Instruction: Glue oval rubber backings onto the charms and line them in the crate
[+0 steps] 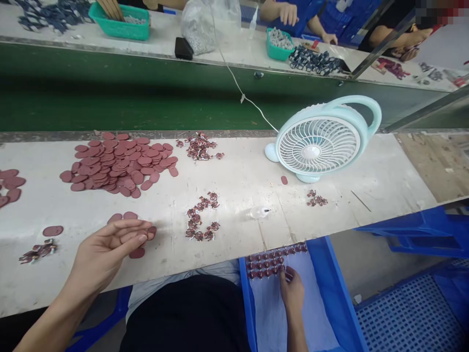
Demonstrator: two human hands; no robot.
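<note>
My left hand [110, 244] is over the white table [227, 186], thumb and fingers pinched on a dark red oval piece [151, 232]. A few more ovals [137, 253] lie beside and beneath it. My right hand [292, 288] reaches into a blue crate [330, 288] lined with white sheet, its fingertips at the end of the rows of small dark red assembled pieces [266, 264]; whatever it pinches is too small to make out. Between the hands, small brown figures [198, 220] lie in a curved cluster. A clear bottle [258, 212] with a dark tip lies to their right.
A large pile of red ovals [117, 164] lies at the back left, with more small figures [200, 146] beside it. A light blue fan [318, 142] stands at the back right, its cord running up. Other people's hands [287, 13] are at the far bench.
</note>
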